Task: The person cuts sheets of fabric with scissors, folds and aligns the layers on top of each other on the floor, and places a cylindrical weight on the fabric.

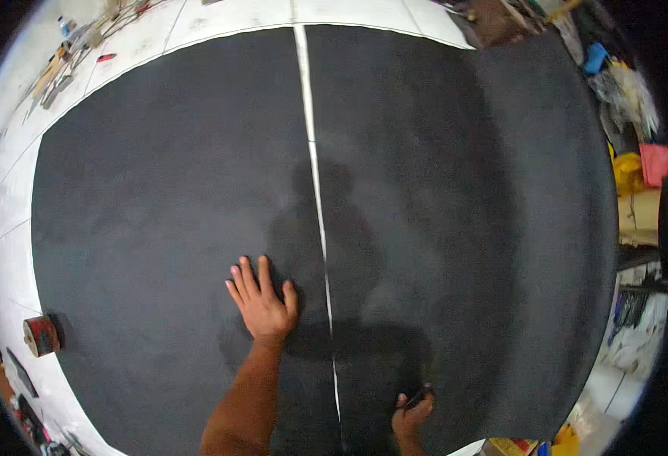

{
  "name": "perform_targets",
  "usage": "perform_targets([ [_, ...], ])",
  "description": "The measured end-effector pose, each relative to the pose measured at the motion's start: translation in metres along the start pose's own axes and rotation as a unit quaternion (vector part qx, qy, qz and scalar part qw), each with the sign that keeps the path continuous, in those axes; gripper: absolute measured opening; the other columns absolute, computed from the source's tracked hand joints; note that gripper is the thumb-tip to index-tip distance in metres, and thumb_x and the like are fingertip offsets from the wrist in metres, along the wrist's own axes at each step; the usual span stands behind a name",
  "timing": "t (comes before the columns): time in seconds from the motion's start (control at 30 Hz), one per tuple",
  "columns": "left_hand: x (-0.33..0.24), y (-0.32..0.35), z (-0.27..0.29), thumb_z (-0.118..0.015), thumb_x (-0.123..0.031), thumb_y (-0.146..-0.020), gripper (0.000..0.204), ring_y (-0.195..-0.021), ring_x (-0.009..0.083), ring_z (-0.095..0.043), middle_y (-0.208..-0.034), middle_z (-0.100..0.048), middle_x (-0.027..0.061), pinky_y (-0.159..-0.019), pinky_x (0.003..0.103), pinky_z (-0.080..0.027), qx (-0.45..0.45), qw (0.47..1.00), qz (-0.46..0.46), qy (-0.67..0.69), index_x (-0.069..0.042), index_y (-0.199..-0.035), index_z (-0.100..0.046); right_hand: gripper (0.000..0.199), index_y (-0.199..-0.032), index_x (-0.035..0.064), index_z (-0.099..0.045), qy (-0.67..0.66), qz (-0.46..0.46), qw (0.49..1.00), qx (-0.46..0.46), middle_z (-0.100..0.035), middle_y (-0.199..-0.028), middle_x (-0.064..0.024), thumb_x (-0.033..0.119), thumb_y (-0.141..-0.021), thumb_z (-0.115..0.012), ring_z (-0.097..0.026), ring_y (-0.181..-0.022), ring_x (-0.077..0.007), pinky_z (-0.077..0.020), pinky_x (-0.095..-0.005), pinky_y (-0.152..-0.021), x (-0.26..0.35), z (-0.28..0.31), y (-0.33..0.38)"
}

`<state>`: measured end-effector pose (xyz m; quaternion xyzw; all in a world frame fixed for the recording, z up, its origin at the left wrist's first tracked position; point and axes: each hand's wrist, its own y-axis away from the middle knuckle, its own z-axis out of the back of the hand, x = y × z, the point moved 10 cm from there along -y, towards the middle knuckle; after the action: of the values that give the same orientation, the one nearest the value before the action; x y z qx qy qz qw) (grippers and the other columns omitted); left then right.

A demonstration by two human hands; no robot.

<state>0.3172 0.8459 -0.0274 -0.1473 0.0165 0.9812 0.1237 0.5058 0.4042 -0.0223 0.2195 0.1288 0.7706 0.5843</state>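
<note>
A wide black sheet (pixel 159 175) lies spread over a white surface. A narrow white gap (pixel 315 159) runs through it from the far edge toward me, thinning as it comes near, with a second black piece (pixel 440 190) on its right. My left hand (pixel 267 305) rests flat on the left piece, fingers spread, a little left of the gap. Lower right, my right hand (pixel 414 412) is closed around a small dark tool (pixel 419 396) over the right piece. Its working end is too small to make out.
A red and dark cylindrical can (pixel 41 336) stands at the sheet's left edge. Assorted tools and scraps (pixel 64 68) lie at the far left. Along the right side are a pink item (pixel 655 165), a yellow bag (pixel 629 173) and clear plastic (pixel 634 95).
</note>
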Motion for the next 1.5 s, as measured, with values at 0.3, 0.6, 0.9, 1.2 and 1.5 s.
perform_targets([
  [0.3,-0.003,0.003,0.002,-0.051,-0.044,-0.095,0.064,-0.144,0.0428,-0.019,-0.153,-0.026,0.0247,-0.117,0.055,-0.014,-0.018,0.999,-0.032,0.002,-0.006,-0.145,-0.039,0.065,-0.13,-0.0081,-0.04,-0.068,0.165,0.972,-0.152,-0.045,-0.137,-0.0248,0.03,-0.086,-0.067,-0.039,-0.13,-0.0434,-0.0254,-0.056,-0.109,-0.014,-0.005,0.005],
  [0.6,-0.048,0.246,0.135,-0.062,-0.022,-0.089,0.031,-0.111,0.0392,-0.056,-0.112,-0.062,0.02,-0.1,0.049,-0.041,0.061,0.944,-0.247,0.208,-0.001,-0.111,-0.062,0.068,-0.136,-0.0071,-0.035,-0.115,0.23,0.956,-0.141,-0.043,-0.139,-0.0243,0.034,-0.09,-0.064,-0.037,-0.133,-0.0397,-0.026,-0.0511,-0.111,-0.038,0.017,0.013],
  [0.9,0.188,0.578,0.185,-0.058,-0.026,-0.092,0.038,-0.108,0.0362,-0.059,-0.111,-0.064,0.0236,-0.095,0.045,-0.046,0.22,0.936,0.051,0.27,0.004,-0.114,-0.065,0.043,-0.11,-0.0009,-0.059,-0.153,0.129,0.976,-0.09,-0.065,-0.1,-0.0259,0.033,-0.087,-0.07,-0.063,-0.094,-0.0455,-0.0493,-0.0479,-0.08,-0.282,0.059,0.217],
  [1.2,0.439,0.677,0.122,-0.06,-0.037,-0.092,0.048,-0.101,0.0312,-0.061,-0.113,-0.065,0.0193,-0.087,0.04,-0.049,0.282,0.949,0.052,0.135,0.003,-0.119,-0.061,0.058,-0.095,-0.0045,-0.061,-0.123,0.036,0.989,-0.076,-0.062,-0.074,-0.0232,0.053,-0.09,-0.056,-0.063,-0.072,-0.0427,-0.0462,-0.0526,-0.061,-0.591,-0.082,0.406],
  [1.5,0.455,0.745,0.186,-0.058,-0.041,-0.094,0.052,-0.096,0.0259,-0.059,-0.12,-0.062,0.0165,-0.077,0.042,-0.05,0.175,0.981,-0.015,0.078,0.001,-0.124,-0.059,0.069,-0.131,-0.005,-0.044,-0.334,-0.211,0.918,0.042,-0.063,-0.111,-0.0259,0.032,-0.077,-0.066,-0.063,-0.102,-0.0386,-0.0516,-0.046,-0.084,-0.639,-0.249,0.394],
])
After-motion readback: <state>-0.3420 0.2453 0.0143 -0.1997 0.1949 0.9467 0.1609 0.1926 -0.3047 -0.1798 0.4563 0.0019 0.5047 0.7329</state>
